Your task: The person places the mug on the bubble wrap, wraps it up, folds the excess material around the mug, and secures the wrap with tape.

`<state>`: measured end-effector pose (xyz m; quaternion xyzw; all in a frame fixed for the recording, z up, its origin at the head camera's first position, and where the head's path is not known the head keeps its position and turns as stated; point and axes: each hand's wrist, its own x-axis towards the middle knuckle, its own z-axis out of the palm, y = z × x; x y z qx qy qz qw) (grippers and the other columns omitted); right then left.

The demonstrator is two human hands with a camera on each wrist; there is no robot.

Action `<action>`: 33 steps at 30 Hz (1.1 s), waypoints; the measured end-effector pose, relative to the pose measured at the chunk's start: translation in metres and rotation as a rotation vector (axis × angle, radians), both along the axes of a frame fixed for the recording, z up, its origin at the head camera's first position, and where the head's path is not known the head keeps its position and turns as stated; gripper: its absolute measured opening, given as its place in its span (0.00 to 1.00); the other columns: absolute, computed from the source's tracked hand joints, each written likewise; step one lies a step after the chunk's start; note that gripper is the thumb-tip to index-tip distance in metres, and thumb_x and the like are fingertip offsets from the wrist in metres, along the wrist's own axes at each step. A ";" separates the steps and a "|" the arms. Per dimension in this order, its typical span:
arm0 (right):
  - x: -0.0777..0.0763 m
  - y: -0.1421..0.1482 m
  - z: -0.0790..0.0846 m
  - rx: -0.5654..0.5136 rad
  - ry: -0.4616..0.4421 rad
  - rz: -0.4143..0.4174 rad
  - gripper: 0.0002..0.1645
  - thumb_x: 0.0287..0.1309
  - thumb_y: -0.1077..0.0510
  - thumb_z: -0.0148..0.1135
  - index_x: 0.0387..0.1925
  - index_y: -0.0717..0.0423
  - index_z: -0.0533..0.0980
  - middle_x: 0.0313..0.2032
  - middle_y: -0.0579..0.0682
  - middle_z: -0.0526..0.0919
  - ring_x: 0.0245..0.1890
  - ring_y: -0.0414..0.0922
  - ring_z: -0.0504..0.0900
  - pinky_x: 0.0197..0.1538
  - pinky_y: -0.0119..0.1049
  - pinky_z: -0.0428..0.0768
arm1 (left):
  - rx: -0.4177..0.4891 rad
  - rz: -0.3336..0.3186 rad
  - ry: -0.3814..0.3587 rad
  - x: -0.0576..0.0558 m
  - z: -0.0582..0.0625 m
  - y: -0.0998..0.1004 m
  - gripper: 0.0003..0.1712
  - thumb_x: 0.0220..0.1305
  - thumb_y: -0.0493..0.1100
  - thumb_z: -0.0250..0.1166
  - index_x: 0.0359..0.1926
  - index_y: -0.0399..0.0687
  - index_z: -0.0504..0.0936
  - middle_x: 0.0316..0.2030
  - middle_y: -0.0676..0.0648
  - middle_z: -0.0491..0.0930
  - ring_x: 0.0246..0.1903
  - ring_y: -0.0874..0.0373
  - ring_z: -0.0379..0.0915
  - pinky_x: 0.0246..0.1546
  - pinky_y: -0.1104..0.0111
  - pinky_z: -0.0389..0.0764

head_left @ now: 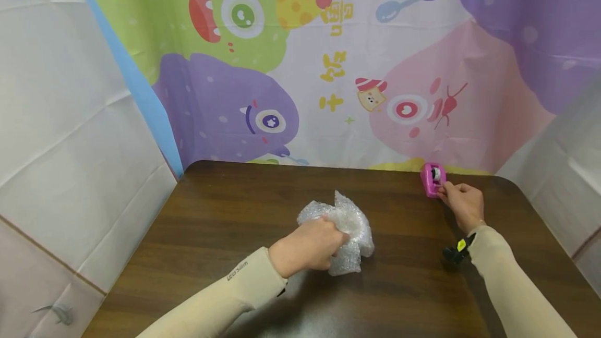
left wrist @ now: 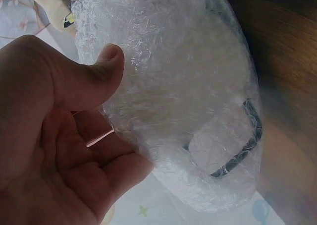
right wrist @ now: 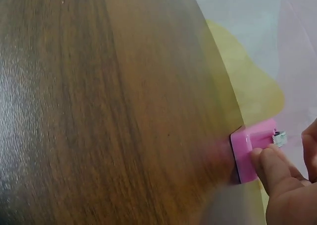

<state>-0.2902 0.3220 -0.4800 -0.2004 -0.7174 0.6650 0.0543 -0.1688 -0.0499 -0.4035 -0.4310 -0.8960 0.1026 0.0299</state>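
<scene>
A bundle of clear bubble wrap (head_left: 358, 228) sits near the middle of the table, its wrap ends sticking out. My left hand (head_left: 312, 244) grips it from the left. Up close in the left wrist view, the thumb presses on the bubble wrap (left wrist: 168, 61), the fingers curl beside and beneath it, and a pale thing with a dark-edged loop like a mug handle (left wrist: 237, 158) shows through. At the far right, my right hand (head_left: 464, 203) pinches the cutter end of a pink tape dispenser (head_left: 428, 181); I cannot make out any tape between the fingertips.
The dark wooden table (head_left: 225, 207) has rounded far corners. Behind it hangs a cartoon-printed cloth (head_left: 328, 134), close to the tape dispenser. Pale panels (head_left: 70, 119) stand at both sides.
</scene>
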 end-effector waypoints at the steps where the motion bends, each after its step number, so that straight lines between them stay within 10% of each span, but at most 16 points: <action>1: 0.000 0.000 0.000 0.015 0.000 0.004 0.15 0.70 0.57 0.58 0.40 0.69 0.74 0.28 0.39 0.83 0.32 0.30 0.86 0.47 0.26 0.83 | 0.000 -0.001 -0.003 0.000 0.000 0.000 0.12 0.53 0.46 0.76 0.40 0.60 0.85 0.26 0.59 0.83 0.32 0.59 0.81 0.41 0.65 0.85; 16: 0.014 0.004 -0.001 -0.116 -0.059 0.077 0.21 0.74 0.49 0.55 0.43 0.67 0.73 0.25 0.47 0.87 0.25 0.43 0.90 0.34 0.39 0.88 | 0.016 -0.012 0.019 -0.001 -0.002 0.000 0.13 0.53 0.46 0.77 0.41 0.60 0.86 0.24 0.59 0.83 0.29 0.59 0.79 0.36 0.65 0.84; 33: 0.020 0.014 -0.008 0.046 -0.203 0.139 0.33 0.75 0.38 0.46 0.41 0.67 0.72 0.23 0.47 0.85 0.23 0.45 0.89 0.34 0.39 0.89 | 0.012 -0.002 0.015 0.000 -0.002 0.001 0.13 0.54 0.48 0.77 0.40 0.60 0.86 0.25 0.59 0.83 0.30 0.59 0.80 0.37 0.66 0.84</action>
